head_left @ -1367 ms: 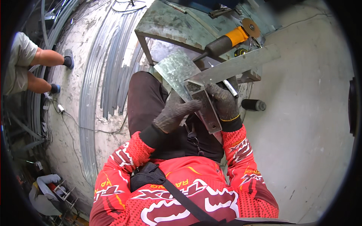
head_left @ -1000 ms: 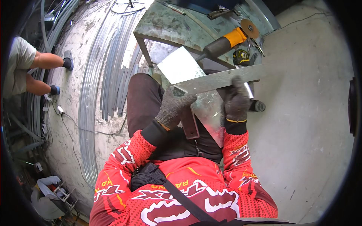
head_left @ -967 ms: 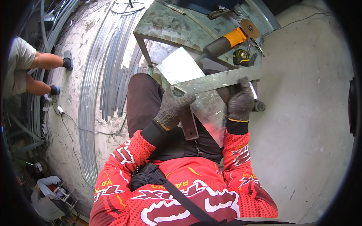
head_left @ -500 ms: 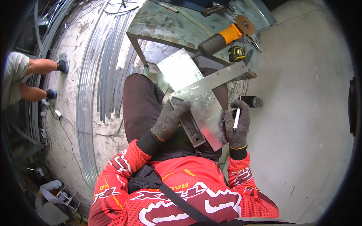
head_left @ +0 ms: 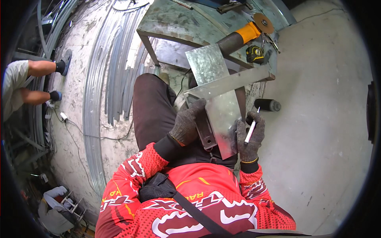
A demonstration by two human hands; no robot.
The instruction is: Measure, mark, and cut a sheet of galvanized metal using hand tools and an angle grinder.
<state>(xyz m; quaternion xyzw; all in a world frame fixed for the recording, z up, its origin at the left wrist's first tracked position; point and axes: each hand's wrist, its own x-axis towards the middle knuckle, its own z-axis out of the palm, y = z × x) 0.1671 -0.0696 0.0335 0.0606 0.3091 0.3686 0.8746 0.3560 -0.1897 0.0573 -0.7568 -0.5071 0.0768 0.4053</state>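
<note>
My left hand [head_left: 189, 122], in a dark grey knit glove, grips the dark stock of a try square [head_left: 234, 81]. The square's long steel blade lies across a shiny galvanized metal sheet [head_left: 223, 119] above my lap. The sheet points away from me toward the bench. My right hand [head_left: 250, 137], gloved alike, holds a white marker pen [head_left: 251, 131] between its fingers, tip pointing away from me. Its inner fingers rest at the sheet's right edge. Where my left fingers pass behind the stock, they are hidden.
Ahead stands a metal bench [head_left: 170, 23] carrying an angle grinder [head_left: 242, 37] and a tape measure [head_left: 254, 54]. A black cylinder [head_left: 267, 104] lies on the floor at right. Long metal profiles [head_left: 93, 99] and a cable cover the left floor. A person's legs [head_left: 39, 83] show far left.
The sheet's far end has swung right and lost its bright glare. The square moved slightly right along with it. The marker pen now tilts more in my right hand.
</note>
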